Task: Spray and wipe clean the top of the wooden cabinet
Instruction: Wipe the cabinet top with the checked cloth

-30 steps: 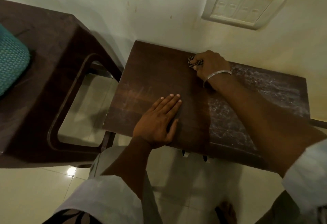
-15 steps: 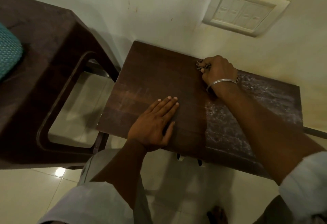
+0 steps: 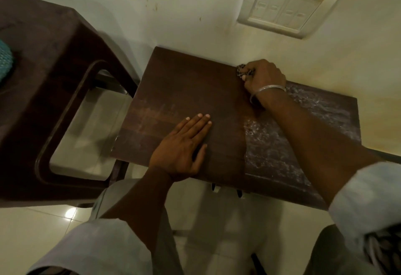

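On cabinet top point(image 3: 184, 92), right-side white film point(image 3: 280, 146)

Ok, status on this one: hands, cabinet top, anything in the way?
Left hand flat on the cabinet top; right hand grips the cloth at the back edge. Left part wiped dark, right part white-streaked. Only the right forearm crosses the streaks.

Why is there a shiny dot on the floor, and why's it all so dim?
Head view: the shiny dot is likely a light reflecting off the glossy floor tiles; the light is weak and yellowish, leaving the cabinet top dark.
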